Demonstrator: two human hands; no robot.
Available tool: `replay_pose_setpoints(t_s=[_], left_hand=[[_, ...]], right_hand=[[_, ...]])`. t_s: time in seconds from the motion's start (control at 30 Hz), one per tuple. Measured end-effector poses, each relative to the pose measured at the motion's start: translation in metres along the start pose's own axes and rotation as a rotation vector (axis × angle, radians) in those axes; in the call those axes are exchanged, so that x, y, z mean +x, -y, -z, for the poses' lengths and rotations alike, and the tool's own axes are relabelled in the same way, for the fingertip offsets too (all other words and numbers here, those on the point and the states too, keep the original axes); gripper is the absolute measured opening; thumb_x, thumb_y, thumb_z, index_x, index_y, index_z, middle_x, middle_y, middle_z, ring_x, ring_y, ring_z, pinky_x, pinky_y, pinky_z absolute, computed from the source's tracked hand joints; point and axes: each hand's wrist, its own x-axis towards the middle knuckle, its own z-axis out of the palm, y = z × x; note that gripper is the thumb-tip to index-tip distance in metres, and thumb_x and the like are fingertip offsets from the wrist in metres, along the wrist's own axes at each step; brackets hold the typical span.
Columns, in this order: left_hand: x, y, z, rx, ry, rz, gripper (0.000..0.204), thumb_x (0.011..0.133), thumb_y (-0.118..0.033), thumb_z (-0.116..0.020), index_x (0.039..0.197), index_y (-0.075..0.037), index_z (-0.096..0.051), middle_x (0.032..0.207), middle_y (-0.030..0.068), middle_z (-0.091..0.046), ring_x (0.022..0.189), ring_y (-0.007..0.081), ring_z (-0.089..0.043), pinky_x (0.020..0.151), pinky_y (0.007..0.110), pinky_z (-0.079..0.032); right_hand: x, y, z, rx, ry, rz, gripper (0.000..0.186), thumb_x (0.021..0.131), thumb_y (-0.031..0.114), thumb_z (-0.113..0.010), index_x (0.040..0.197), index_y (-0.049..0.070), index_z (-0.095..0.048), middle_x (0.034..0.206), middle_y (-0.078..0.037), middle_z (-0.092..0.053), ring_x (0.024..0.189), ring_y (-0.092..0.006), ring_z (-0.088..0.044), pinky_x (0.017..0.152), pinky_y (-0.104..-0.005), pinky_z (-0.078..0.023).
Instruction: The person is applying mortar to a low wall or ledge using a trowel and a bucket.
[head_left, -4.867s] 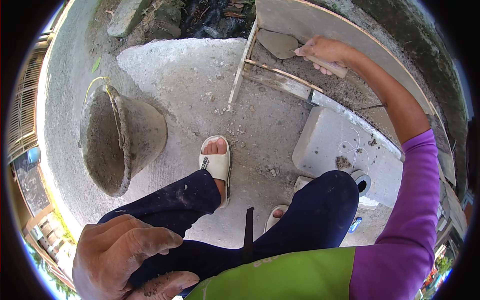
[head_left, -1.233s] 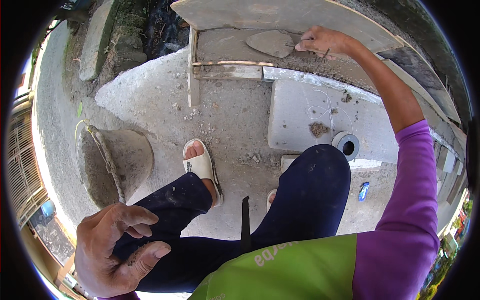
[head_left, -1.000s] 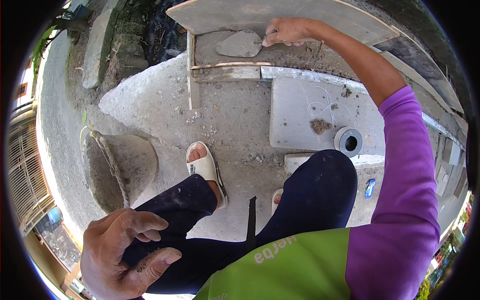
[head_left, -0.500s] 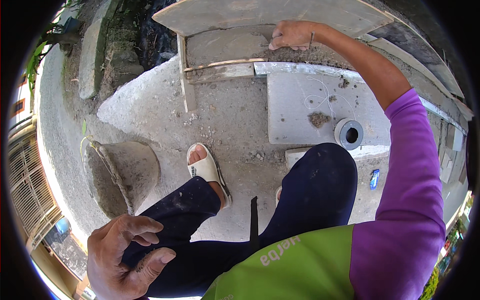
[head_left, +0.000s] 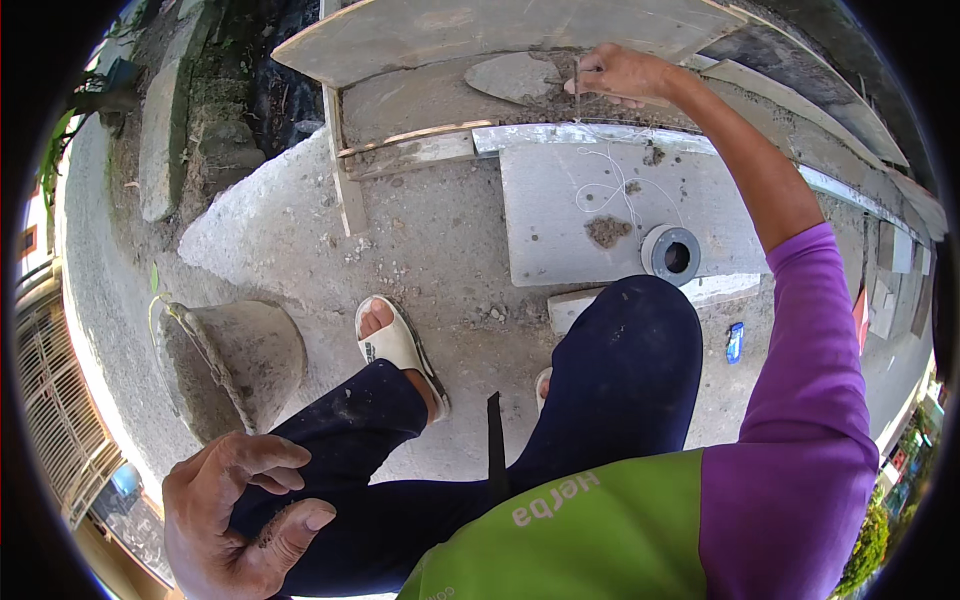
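Observation:
My right hand [head_left: 612, 76] reaches far forward, its fingers curled at the end of a trowel whose pointed grey blade [head_left: 510, 78] lies on wet mortar [head_left: 390, 100]. The handle is hidden in my grip. A thin upright metal pin [head_left: 577, 80] stands at my fingertips. Boards frame the mortar: a wide grey panel [head_left: 480, 40] behind it and a narrow wooden strip [head_left: 415, 155] in front. My left hand [head_left: 235, 515] hangs over my left thigh, fingers half bent and thumb apart, with nothing in it. Grey dust coats its thumb.
A flat grey board [head_left: 560, 240] holds white string [head_left: 600, 190], a mortar lump [head_left: 607, 232] and a round grey spool [head_left: 657, 240]. A mortar-crusted bucket [head_left: 265, 345] lies tipped at left. A blue packet [head_left: 735, 343] lies by my right knee. A wooden post [head_left: 345, 200] juts toward me.
My right hand has moved to the right along the mortar, past the metal pin, bringing the trowel blade with it. The whole view has shifted slightly. My left hand keeps its pose.

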Motion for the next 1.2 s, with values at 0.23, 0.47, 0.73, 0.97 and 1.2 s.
replay_pose_setpoints(t_s=[0.23, 0.47, 0.73, 0.97, 1.2], left_hand=[[0.002, -0.007, 0.001, -0.012, -0.016, 0.002, 0.053, 0.077, -0.043, -0.086, 0.096, 0.002, -0.069, 0.081, 0.0126, -0.069, 0.068, 0.0209, -0.069, 0.064, 0.030, -0.054], [0.017, -0.016, -0.006, 0.012, 0.052, -0.054, 0.052, 0.078, -0.042, -0.086, 0.098, 0.002, -0.068, 0.080, 0.0133, -0.069, 0.068, 0.0209, -0.069, 0.064, 0.030, -0.054], [0.019, -0.010, 0.004, 0.026, 0.122, -0.067, 0.044, 0.084, -0.034, -0.083, 0.100, 0.003, -0.066, 0.083, 0.0146, -0.069, 0.065, 0.0199, -0.069, 0.063, 0.030, -0.053], [0.013, -0.006, 0.005, 0.022, 0.114, -0.058, 0.047, 0.082, -0.035, -0.084, 0.101, 0.004, -0.066, 0.085, 0.0147, -0.068, 0.066, 0.0198, -0.068, 0.063, 0.029, -0.053], [0.015, -0.007, 0.000, 0.012, 0.116, -0.052, 0.045, 0.082, -0.034, -0.084, 0.100, 0.004, -0.066, 0.087, 0.0143, -0.069, 0.069, 0.0194, -0.069, 0.065, 0.029, -0.055]], right_hand=[[-0.023, -0.055, 0.019, -0.091, 0.033, -0.127, 0.051, 0.096, 0.051, -0.064, 0.103, 0.000, -0.072, 0.059, -0.007, -0.055, 0.047, -0.0182, -0.056, 0.045, -0.0377, -0.047], [0.007, 0.017, -0.001, 0.016, 0.041, 0.021, 0.046, 0.095, 0.048, -0.065, 0.098, 0.002, -0.071, 0.057, -0.004, -0.054, 0.045, -0.0173, -0.056, 0.042, -0.0354, -0.045], [-0.003, -0.067, 0.020, -0.052, 0.067, -0.068, 0.041, 0.096, 0.043, -0.064, 0.088, 0.003, -0.067, 0.057, -0.008, -0.054, 0.043, -0.0190, -0.055, 0.039, -0.0371, -0.043], [-0.018, -0.056, 0.029, -0.084, 0.020, -0.093, 0.040, 0.096, 0.041, -0.064, 0.085, 0.002, -0.067, 0.052, -0.001, -0.044, 0.042, -0.0165, -0.047, 0.040, -0.0350, -0.040], [0.018, -0.006, 0.003, -0.042, 0.097, 0.000, 0.042, 0.091, 0.047, -0.069, 0.095, 0.005, -0.071, 0.059, -0.005, -0.051, 0.047, -0.0170, -0.051, 0.042, -0.0341, -0.041]])
